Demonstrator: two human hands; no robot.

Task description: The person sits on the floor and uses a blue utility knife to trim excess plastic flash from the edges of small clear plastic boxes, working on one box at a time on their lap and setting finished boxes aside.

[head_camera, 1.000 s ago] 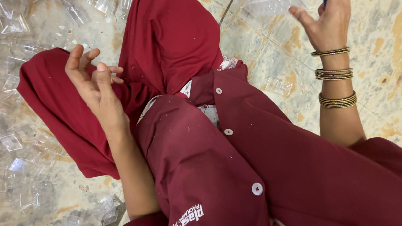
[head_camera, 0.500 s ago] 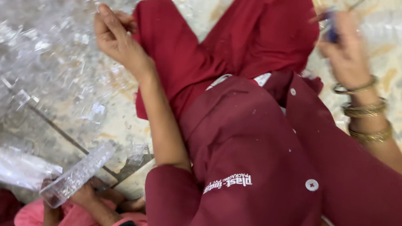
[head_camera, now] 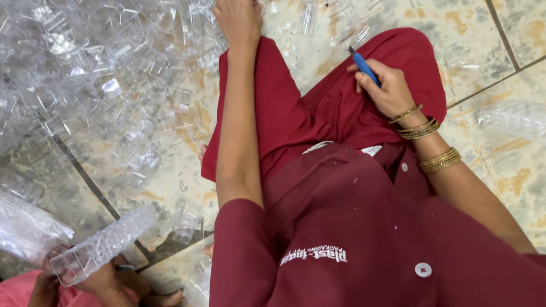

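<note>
The left hand [head_camera: 236, 11] lies loosely curled on the far heap of clear plastic pieces [head_camera: 75, 54] and could get scratched, while the right hand [head_camera: 386, 87] grips a blue cutter [head_camera: 365, 66] that might slip.

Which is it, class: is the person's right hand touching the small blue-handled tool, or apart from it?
Touching. The head view shows the right hand with fingers wrapped around the small blue-handled tool, its tip sticking out above them, over the maroon-clothed knee.
</note>
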